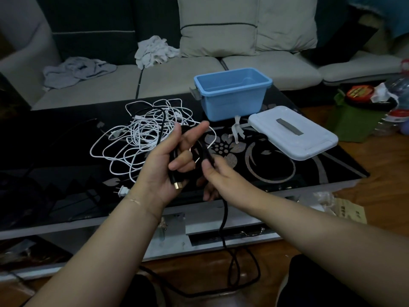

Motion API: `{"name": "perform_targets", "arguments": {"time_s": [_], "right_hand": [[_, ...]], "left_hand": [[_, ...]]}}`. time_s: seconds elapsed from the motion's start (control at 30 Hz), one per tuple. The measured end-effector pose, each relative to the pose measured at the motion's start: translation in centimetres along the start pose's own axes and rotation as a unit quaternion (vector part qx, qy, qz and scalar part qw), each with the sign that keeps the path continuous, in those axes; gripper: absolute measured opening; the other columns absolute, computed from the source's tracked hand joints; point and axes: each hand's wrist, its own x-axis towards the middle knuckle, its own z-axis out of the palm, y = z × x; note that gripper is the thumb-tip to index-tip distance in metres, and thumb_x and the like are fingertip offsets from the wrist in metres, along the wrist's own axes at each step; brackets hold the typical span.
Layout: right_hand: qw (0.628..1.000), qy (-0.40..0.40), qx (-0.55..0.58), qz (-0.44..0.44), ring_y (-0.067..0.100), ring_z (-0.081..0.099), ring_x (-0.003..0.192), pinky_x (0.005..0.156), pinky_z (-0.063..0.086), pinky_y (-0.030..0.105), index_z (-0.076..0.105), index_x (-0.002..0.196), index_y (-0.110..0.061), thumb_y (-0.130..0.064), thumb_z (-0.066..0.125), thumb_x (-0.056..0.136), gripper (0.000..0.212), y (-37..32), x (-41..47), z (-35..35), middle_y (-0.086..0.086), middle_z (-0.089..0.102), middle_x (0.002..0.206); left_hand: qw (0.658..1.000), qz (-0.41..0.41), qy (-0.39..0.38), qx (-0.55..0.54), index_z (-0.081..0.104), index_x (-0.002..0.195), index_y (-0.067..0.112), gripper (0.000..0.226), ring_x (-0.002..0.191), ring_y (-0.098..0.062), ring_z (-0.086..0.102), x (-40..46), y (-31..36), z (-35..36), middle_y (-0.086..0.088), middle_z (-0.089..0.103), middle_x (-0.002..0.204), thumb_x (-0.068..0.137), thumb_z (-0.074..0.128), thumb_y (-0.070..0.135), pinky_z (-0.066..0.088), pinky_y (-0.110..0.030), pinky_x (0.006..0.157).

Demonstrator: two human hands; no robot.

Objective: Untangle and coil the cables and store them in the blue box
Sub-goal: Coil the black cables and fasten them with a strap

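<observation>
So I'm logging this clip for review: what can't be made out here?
Head view only:
- Black cable: its far end drops below the table edge into dark floor loops; the other plug isn't visible.
- White cables: too tangled to count.
- Right hand: fingers hidden behind the hand; grip partly unclear.
- Blue box: near wall hides part of the floor.
- Left hand: covers part of the coil.
</observation>
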Motion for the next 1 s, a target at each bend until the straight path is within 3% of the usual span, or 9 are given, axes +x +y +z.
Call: {"name": "perform_targets", "arguments": {"time_s": [0.13,0.2,0.37,0.5,0.6,0.73,0.83,0.9,1.0], "right_hand": [[0.979,-0.076,-0.187,0.010,0.021,0.063,0.086,0.075,0.057,0.043,0.037,0.130,-0.026,-0.029,0.052,0.096,0.037,1.5,-0.4,-0.1,0.007,0.061,0.094],[0.961,-0.065,-0.268,-0.005,0.016,0.060,0.091,0.076,0.053,0.034,0.038,0.135,-0.025,-0.028,0.050,0.097,0.040,1.4,-0.4,-0.1,-0.001,0.061,0.096],[0.915,-0.042,-0.400,-0.042,0.026,0.061,0.092,0.076,0.050,0.036,0.047,0.127,-0.023,-0.033,0.047,0.097,0.031,0.3,-0.1,-0.3,0.007,0.065,0.101],[0.920,-0.065,-0.386,-0.034,0.019,0.058,0.079,0.071,0.049,0.033,0.048,0.125,-0.023,-0.030,0.049,0.097,0.029,-0.4,-0.3,-0.1,0.003,0.064,0.092],[0.967,-0.100,-0.233,0.015,0.015,0.055,0.063,0.058,0.050,0.031,0.045,0.127,-0.022,-0.021,0.048,0.098,0.029,-0.6,-0.5,0.4,-0.003,0.053,0.073],[0.989,-0.127,-0.035,0.069,0.011,0.048,0.043,0.052,0.052,0.031,0.044,0.120,-0.015,-0.024,0.041,0.102,0.021,-0.9,-0.9,1.1,0.005,0.044,0.061],[0.989,-0.094,-0.102,0.044,0.001,0.044,0.039,0.046,0.047,0.022,0.046,0.119,-0.023,-0.028,0.039,0.102,0.020,-1.1,-1.1,1.3,-0.007,0.049,0.057],[0.984,-0.064,-0.166,0.018,-0.002,0.047,0.046,0.048,0.041,0.018,0.053,0.101,-0.028,-0.031,0.041,0.101,0.013,-1.1,-1.1,1.1,-0.012,0.049,0.054],[0.969,-0.042,-0.244,0.008,0.010,0.053,0.063,0.062,0.043,0.033,0.052,0.080,-0.031,-0.041,0.041,0.098,0.024,-0.8,-1.1,0.8,-0.006,0.053,0.065]], "left_hand": [[0.992,0.060,0.085,0.065,0.066,0.108,0.008,0.056,0.037,-0.002,0.039,0.3,0.7,-0.3,0.005,0.071,0.109,0.098,0.030,0.050,0.029,-0.006,0.037],[0.983,0.079,0.112,0.122,0.055,0.124,0.003,0.062,0.042,-0.001,0.047,0.5,0.6,-0.6,0.004,0.072,0.108,0.098,0.028,0.052,0.035,-0.008,0.039],[0.957,0.126,0.126,0.230,0.046,0.121,0.005,0.050,0.058,-0.008,0.067,0.3,-0.2,-0.1,0.002,0.075,0.099,0.099,0.028,0.047,0.046,-0.015,0.046],[0.941,0.157,0.113,0.279,0.050,0.102,0.016,0.038,0.067,-0.014,0.072,0.0,-0.6,0.5,0.006,0.075,0.094,0.091,0.035,0.049,0.052,-0.018,0.052],[0.927,0.173,0.102,0.315,0.046,0.103,0.019,0.023,0.065,-0.015,0.072,-0.2,-1.2,0.9,0.005,0.071,0.101,0.097,0.037,0.039,0.052,-0.019,0.051],[0.907,0.188,0.080,0.367,0.041,0.116,0.023,0.052,0.062,-0.016,0.071,-0.3,-2.0,1.2,0.000,0.067,0.114,0.075,0.047,0.054,0.050,-0.020,0.046],[0.899,0.189,0.077,0.386,0.038,0.127,0.012,0.065,0.046,-0.015,0.063,-0.2,-2.1,1.0,0.004,0.072,0.106,0.076,0.046,0.053,0.047,-0.021,0.040],[0.895,0.192,0.061,0.397,0.044,0.116,0.015,0.049,0.038,-0.015,0.056,-0.3,-2.2,0.8,0.004,0.075,0.095,0.080,0.048,0.048,0.043,-0.020,0.039],[0.903,0.177,0.048,0.389,0.044,0.094,0.024,0.018,0.037,-0.014,0.053,-0.4,-2.1,0.8,0.000,0.074,0.074,0.085,0.057,0.032,0.042,-0.020,0.038]]}}
